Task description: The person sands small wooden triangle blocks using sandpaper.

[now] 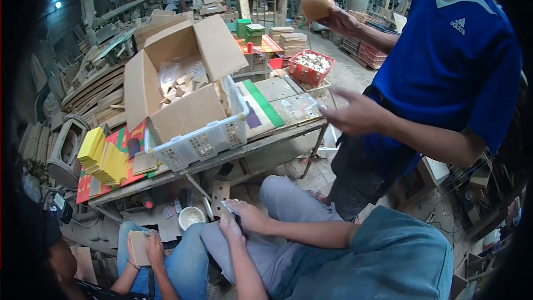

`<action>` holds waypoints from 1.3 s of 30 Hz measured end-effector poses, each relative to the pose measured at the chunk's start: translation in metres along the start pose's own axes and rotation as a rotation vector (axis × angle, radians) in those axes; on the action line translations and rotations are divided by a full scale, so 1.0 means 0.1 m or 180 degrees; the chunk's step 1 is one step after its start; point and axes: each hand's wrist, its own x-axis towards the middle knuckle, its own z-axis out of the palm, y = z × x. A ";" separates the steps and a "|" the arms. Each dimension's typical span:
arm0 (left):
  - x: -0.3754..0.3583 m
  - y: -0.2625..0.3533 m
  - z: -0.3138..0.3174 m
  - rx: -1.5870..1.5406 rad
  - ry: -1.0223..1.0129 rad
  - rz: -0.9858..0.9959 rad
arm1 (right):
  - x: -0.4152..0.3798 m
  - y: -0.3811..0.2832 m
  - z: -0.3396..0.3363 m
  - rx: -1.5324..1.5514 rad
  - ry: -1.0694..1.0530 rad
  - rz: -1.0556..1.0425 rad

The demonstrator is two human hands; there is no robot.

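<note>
My left hand (230, 229) is closed above my lap, close against my right hand (248, 218). My right hand is also closed, its fingers extending over the left one. Something small with a pale edge seems to be between them, but its kind is hidden. Just beyond my fingers is a wooden piece with dark holes (220, 195). A white tub (191, 218) of pale material stands on the floor beside my knee.
A low table (205, 162) bears a white crate (201, 143), a cardboard box (186, 114) of wooden pieces and stacked yellow blocks (102, 158). A standing person in blue (444, 61) holds a round wooden pot (316, 4). At left, a seated co-worker holds a flat board (139, 248).
</note>
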 end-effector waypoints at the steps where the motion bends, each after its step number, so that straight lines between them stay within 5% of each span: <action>1: 0.07 -0.07 -0.06 -0.0120 -0.0180 -0.0085 | 0.08 0.10 0.03 -0.0109 0.0092 -0.0067; 6: 0.05 0.00 -0.05 0.0169 -0.0353 0.0084 | 0.05 -0.02 -0.07 0.0001 -0.0037 -0.0019; 8: 0.03 0.00 -0.06 0.0305 -0.0165 0.0083 | 0.03 0.11 0.13 0.0042 0.0409 -0.0291; 11: 0.04 -0.08 -0.07 0.0096 -0.0319 0.0045 | 0.05 0.36 0.09 -0.0743 0.0052 0.0067; 13: 0.05 -0.10 -0.06 -0.0024 -0.0505 0.0109 | 0.08 0.26 -0.07 -0.0378 -0.0341 0.0467; 18: 0.14 -0.11 -0.18 0.0652 -0.0292 0.0225 | -0.15 0.07 0.07 -0.0185 0.0234 -0.0129; 23: 0.04 -0.02 -0.05 0.0113 -0.0679 0.0119 | 0.00 0.11 -0.02 -0.0216 -0.0308 0.0607; 26: 0.07 0.07 -0.07 0.0343 -0.0485 -0.0021 | -0.16 0.08 0.16 -0.0165 0.0177 0.0014; 32: 0.19 -0.13 -0.19 0.0065 -0.0867 0.0066 | 0.01 0.10 -0.04 -0.0119 -0.0266 0.0902; 35: 0.15 -0.03 -0.15 0.0270 -0.0561 -0.0075 | -0.18 0.06 0.14 -0.0355 0.0680 -0.0296; 39: 0.06 -0.01 -0.11 0.0129 -0.0978 -0.0065 | 0.07 0.27 0.04 -0.0171 0.0331 0.0484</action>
